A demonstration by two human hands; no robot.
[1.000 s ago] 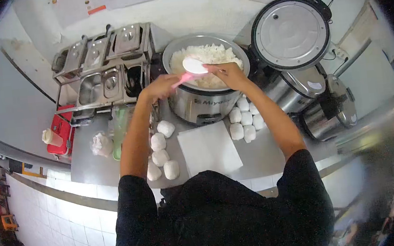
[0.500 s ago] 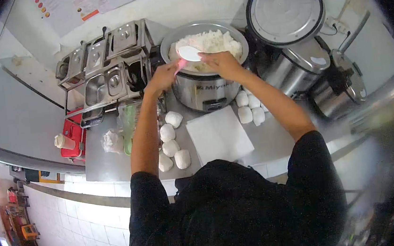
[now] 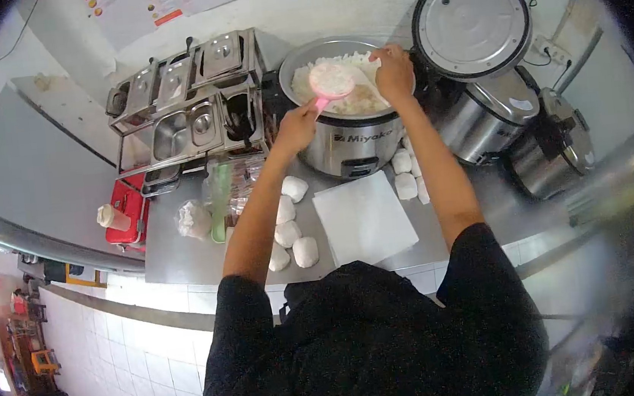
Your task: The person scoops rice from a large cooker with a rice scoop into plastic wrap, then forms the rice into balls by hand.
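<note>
My left hand (image 3: 296, 130) grips the handle of a pink scoop (image 3: 332, 80), which holds white rice above the left part of a large open rice cooker (image 3: 349, 140). Over the cooker's right side, my right hand (image 3: 394, 72) is closed on a white paddle (image 3: 372, 84), partly hidden, its blade down at the rice. Loose rice (image 3: 360, 104) fills the pot. In front of the cooker lies a stack of white paper sheets (image 3: 366, 220). White wrapped bundles (image 3: 305, 252) sit left of the sheets, and more bundles (image 3: 406, 185) sit to the right, partly behind my forearm.
Metal food containers (image 3: 171, 136) stand on a rack at the left. A green item (image 3: 220, 202), a white plastic bag (image 3: 193, 219) and a red box (image 3: 129, 212) are nearby. An open round lid (image 3: 473, 22) and two more cookers (image 3: 503, 107) stand right.
The scoop has turned and now shows rice inside, with the paddle no longer over it. My right hand has moved right, to the pot's far right side. The whole view has shifted slightly.
</note>
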